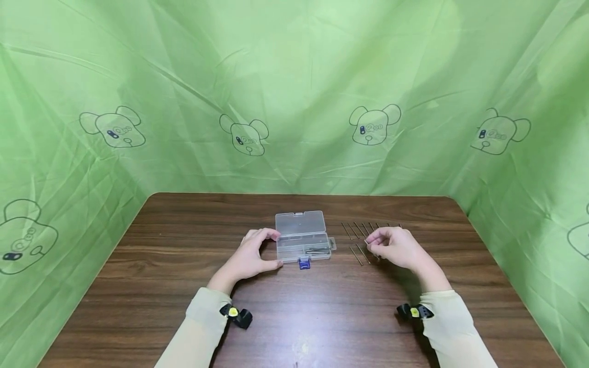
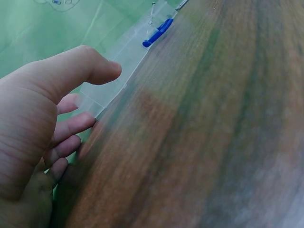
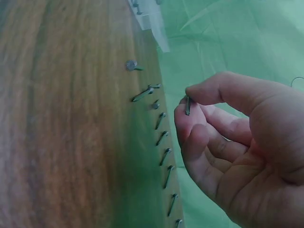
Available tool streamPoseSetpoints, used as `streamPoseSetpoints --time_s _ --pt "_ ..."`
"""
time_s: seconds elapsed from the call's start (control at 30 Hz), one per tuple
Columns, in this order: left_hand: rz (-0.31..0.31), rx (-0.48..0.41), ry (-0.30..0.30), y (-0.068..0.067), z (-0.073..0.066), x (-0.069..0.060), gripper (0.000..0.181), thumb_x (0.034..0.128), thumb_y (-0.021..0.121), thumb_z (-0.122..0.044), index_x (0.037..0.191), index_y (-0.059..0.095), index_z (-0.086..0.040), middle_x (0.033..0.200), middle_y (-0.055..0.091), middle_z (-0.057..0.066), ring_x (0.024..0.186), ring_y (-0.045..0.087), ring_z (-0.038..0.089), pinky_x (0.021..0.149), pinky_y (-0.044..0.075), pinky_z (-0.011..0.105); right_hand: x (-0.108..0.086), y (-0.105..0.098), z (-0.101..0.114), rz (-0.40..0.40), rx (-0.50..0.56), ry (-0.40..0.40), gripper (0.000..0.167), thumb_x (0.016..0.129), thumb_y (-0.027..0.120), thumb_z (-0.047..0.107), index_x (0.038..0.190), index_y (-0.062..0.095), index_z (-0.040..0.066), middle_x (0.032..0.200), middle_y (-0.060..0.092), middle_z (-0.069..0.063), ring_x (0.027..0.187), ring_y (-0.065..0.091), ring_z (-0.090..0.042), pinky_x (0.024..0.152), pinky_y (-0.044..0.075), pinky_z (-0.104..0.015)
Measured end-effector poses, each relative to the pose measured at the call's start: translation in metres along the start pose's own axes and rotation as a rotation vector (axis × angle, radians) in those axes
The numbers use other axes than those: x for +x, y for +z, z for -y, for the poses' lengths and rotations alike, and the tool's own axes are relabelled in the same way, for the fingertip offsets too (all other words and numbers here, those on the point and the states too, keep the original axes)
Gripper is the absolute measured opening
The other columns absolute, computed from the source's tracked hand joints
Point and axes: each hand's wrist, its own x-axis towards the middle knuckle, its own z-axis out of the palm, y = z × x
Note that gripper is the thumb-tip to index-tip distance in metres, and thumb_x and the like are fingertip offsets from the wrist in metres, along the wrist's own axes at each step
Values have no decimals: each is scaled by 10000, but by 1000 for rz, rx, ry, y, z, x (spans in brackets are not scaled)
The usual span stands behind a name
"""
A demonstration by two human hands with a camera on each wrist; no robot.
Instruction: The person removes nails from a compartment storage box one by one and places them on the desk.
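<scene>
A clear plastic compartment box [image 1: 300, 223] lies on the table with its lid tipped back. Several nails [image 1: 317, 251] are in its front right part. My left hand [image 1: 250, 255] holds the box at its left end, thumb by the front corner and fingers farther back. To the right of the box, my right hand [image 1: 398, 248] pinches a nail [image 3: 188, 105] between thumb and fingertips, above the table. Around that hand lie loose nails: a back row [image 1: 347, 231] and a few nearer ones [image 1: 356, 256], some hidden by the hand.
A blue latch [image 1: 304, 263] sticks out at the front of the box, and a clear tab [image 1: 333, 243] at its right side. Brown wood-grain table [image 1: 294, 306] carries everything. Green cloth [image 1: 303, 102] printed with bear heads hangs behind and along both sides.
</scene>
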Motion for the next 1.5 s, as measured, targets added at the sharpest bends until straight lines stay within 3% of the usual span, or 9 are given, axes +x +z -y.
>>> streamPoseSetpoints --time_s 0.73,1.17,1.5 --pt "-2 -2 -3 0 -1 -1 686 798 962 -326 1389 653 -162 1278 691 -56 1272 524 276 1125 348 539 5 15 -18 26 -10 26 124 912 788 64 1032 779 34 868 732 -14 669 665 -105 616 538 -262" --pt "-8 1 0 1 0 0 683 799 959 -330 1390 651 -184 1267 691 -73 1280 526 269 1139 343 548 6 15 -17 14 -10 22 108 904 796 56 1005 774 22 843 723 -23 623 659 -121 580 551 -274" --pt "-7 2 0 1 1 0 679 808 955 -336 1397 650 -188 1276 686 -80 1285 525 267 1151 337 553 6 14 -18 48 15 39 100 901 761 6 1001 763 6 825 717 -27 626 683 -164 576 585 -302"
